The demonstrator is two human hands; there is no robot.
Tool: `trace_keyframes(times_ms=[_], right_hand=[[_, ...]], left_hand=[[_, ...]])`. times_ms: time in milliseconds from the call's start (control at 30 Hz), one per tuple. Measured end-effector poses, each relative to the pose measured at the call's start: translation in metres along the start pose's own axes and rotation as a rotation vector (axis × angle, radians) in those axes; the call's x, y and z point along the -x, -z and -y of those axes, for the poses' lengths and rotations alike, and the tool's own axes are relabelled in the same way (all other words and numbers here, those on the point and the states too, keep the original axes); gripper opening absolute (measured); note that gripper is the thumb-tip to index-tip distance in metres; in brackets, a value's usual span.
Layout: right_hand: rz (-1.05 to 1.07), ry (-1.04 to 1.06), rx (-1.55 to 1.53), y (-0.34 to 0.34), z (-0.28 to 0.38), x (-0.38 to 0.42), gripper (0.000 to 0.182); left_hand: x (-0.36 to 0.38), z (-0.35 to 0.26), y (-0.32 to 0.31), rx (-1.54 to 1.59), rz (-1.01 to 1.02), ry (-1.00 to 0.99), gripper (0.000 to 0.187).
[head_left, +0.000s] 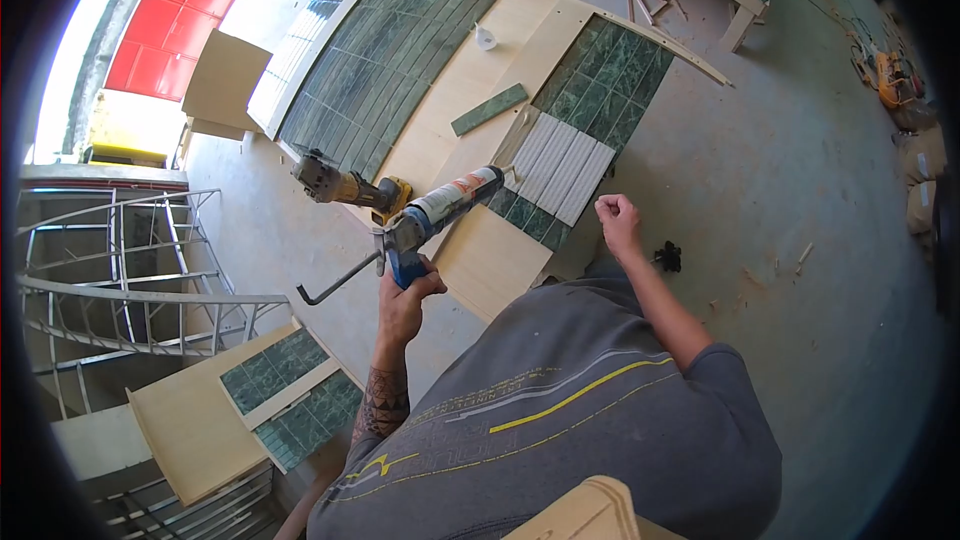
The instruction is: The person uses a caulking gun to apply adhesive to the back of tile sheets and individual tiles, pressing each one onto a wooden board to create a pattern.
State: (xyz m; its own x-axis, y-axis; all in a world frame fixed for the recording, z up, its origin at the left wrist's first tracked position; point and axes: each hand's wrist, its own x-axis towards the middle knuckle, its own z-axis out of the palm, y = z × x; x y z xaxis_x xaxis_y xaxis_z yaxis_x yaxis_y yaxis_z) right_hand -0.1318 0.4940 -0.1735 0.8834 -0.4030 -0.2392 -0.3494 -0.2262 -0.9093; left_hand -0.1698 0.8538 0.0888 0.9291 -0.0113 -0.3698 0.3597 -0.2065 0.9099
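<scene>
My left hand is wrapped around the blue handle of a caulking gun loaded with a printed sealant cartridge. Its nozzle points up and right, over the edge of white ribbed strips that lie side by side on a board with green marble-look tiles. My right hand hovers beside the strips' right side, fingers curled in; whether anything is in them is hidden. A loose green tile lies at an angle on the bare board. Behind the gun sits a yellow-and-black cordless power tool.
A larger panel of green tiles lies farther back, with a small white nozzle-like piece beside it. Metal ladders lean at left, near another partly tiled board. A wooden bench stands at the back; debris dots the floor at right.
</scene>
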Motion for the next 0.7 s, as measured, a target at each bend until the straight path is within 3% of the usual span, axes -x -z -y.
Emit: trace_keyframes(times_ms=[367, 700], right_hand=[[-0.024, -0.002, -0.026, 0.016, 0.008, -0.008, 0.024], [-0.055, -0.033, -0.033, 0.031, -0.02, -0.016, 0.023]], left_hand=[[-0.095, -0.001, -0.067, 0.173, 0.036, -0.038, 0.009], [-0.068, -0.024, -0.053, 0.194, 0.009, -0.003, 0.014]])
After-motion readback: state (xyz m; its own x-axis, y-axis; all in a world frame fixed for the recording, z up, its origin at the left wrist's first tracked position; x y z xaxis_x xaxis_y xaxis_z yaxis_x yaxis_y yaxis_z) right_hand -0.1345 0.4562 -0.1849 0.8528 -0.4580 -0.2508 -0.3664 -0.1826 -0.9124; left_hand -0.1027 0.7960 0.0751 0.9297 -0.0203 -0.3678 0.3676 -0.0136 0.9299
